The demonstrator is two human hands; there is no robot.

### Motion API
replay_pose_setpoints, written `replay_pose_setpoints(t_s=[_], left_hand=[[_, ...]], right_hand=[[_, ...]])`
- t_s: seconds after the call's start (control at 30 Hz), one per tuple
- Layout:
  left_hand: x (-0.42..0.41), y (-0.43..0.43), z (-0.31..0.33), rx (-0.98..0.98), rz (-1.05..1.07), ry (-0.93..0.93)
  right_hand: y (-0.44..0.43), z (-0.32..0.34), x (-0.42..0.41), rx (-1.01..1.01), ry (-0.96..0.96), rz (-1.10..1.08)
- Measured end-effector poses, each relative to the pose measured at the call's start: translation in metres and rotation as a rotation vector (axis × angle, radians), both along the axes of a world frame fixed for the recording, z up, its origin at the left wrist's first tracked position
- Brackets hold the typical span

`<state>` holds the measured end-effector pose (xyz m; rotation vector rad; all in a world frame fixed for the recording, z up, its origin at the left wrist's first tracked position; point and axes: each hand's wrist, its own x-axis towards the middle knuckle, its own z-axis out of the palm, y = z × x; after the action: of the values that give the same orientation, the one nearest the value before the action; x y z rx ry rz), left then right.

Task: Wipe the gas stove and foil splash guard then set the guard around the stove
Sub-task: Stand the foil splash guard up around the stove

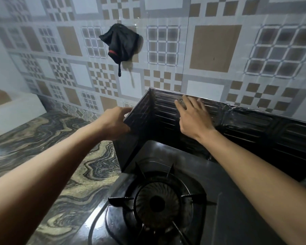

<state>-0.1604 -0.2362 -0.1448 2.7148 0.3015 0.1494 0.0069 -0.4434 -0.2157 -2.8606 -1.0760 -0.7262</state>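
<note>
Fingers of the left hand (116, 123) curl round the free front edge of the foil splash guard (245, 128), gripping its left wing (140, 114) from the outer side. The right hand (193, 119) lies flat with its fingers straight and slightly spread. It presses against the inner face of the guard's back panel, with the fingertips near the top edge. Both forearms reach in from the near edge of the counter (60, 147), the right one passing over the gas stove (228, 218).

The guard stands upright, bent at a corner between the two hands. Its back panel runs along the rear edge of the stove, close against the tiled wall (215, 48), and its left wing comes forward along the stove's left edge. The embossed foil looks dark and shiny.

Below the arms, the burner (157, 203) sits inside its black pan support on the stove's top. The swirled stone counter spreads to the left of the stove, with a white block (16, 110) at its far left corner. A black cloth (121, 43) hangs on the wall above the guard's corner.
</note>
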Motion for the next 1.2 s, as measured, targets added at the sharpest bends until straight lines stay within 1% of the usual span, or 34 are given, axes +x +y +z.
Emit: replay_pose_setpoints(t_s=[0.2, 0.3, 0.4, 0.6, 0.77, 0.87, 0.97, 1.03, 1.1, 1.2], left_hand=[[0.005, 0.007, -0.003, -0.013, -0.017, 0.008], [0.011, 0.010, -0.007, 0.002, -0.013, -0.004], [0.016, 0.014, -0.012, 0.045, 0.015, -0.035], [0.015, 0.024, -0.016, 0.062, 0.071, -0.097], [0.012, 0.023, -0.015, 0.098, 0.067, -0.102], [0.010, 0.021, -0.017, 0.083, 0.053, -0.114], [0.008, 0.020, -0.019, 0.041, 0.051, -0.125], [0.007, 0.021, -0.018, -0.032, 0.062, -0.102], [0.004, 0.021, -0.017, -0.064, 0.045, -0.022], [0.002, 0.023, -0.018, 0.002, -0.033, 0.095]], right_hand=[[-0.037, -0.015, 0.012, -0.147, -0.067, 0.003], [-0.046, -0.010, 0.015, -0.178, -0.054, 0.048], [-0.048, -0.008, 0.016, -0.181, -0.034, 0.074], [-0.046, -0.007, 0.015, -0.126, -0.050, 0.080], [-0.042, -0.011, 0.015, -0.181, -0.094, -0.003], [-0.029, -0.011, 0.008, -0.129, -0.116, -0.009], [-0.003, -0.005, 0.003, -0.052, -0.122, 0.097], [0.019, 0.001, 0.002, -0.011, -0.068, 0.215], [0.044, 0.010, 0.002, -0.018, 0.005, 0.308], [0.078, 0.022, 0.006, -0.035, 0.080, 0.352]])
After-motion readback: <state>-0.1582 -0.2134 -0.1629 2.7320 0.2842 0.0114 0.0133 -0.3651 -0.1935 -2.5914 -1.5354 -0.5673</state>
